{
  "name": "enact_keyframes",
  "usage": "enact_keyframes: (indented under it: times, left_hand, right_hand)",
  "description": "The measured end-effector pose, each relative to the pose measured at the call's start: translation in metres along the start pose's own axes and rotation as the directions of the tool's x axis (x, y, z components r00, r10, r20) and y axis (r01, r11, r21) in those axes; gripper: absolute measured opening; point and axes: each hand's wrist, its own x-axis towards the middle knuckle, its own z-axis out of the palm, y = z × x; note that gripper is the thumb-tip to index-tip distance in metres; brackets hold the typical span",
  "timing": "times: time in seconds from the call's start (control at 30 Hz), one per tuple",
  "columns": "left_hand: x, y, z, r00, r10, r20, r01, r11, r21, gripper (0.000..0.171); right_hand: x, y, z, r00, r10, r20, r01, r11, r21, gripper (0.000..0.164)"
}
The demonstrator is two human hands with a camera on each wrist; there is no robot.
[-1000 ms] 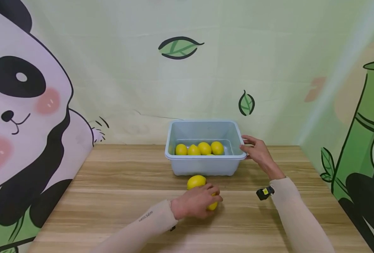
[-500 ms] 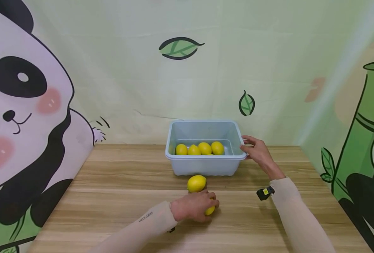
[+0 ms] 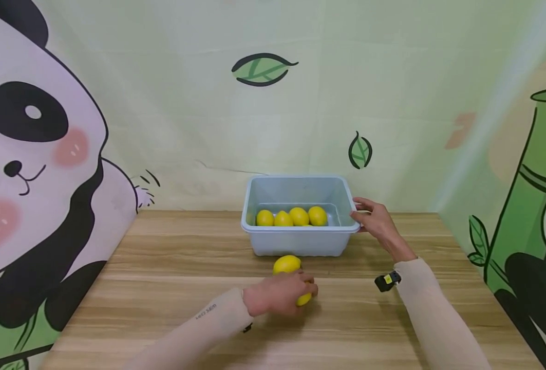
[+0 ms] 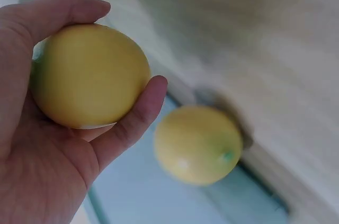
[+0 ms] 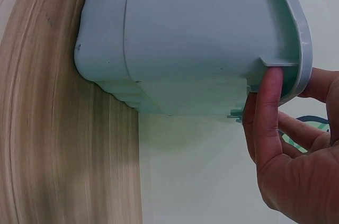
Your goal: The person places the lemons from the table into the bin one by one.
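Observation:
My left hand grips a yellow lemon between thumb and curled fingers, in front of the bin; in the head view the hand hides much of this lemon. A second lemon lies on the table just beyond the hand, near the bin's front wall. The light blue plastic bin stands upright with several lemons on its floor. At its right side my right hand holds the rim, fingers hooked under the lip in the right wrist view.
The wooden table ends at a printed cloth backdrop behind the bin. A panda drawing covers the left side, bamboo the right. A small black camera sits at the right wrist.
My left hand moved slightly toward me with its lemon, then rose a little back toward the bin, again covering part of the second lemon. My right hand and the bin stay put.

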Motion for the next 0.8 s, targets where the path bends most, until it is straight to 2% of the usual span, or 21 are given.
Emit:
enact_keyframes:
  times: [0.37, 0.8]
  left_hand:
    - [-0.011, -0.011, -0.039, 0.996, -0.071, -0.059, 0.070, 0.997, -0.029, 0.036]
    - [-0.018, -0.032, -0.076, 0.988, -0.091, -0.128, 0.086, 0.995, -0.044, 0.033]
  right_hand:
    - [0.000, 0.000, 0.000, 1.000, -0.008, 0.002, 0.008, 1.000, -0.004, 0.058]
    - [0.000, 0.000, 0.000, 1.000, -0.008, 0.000, 0.008, 1.000, -0.010, 0.058]
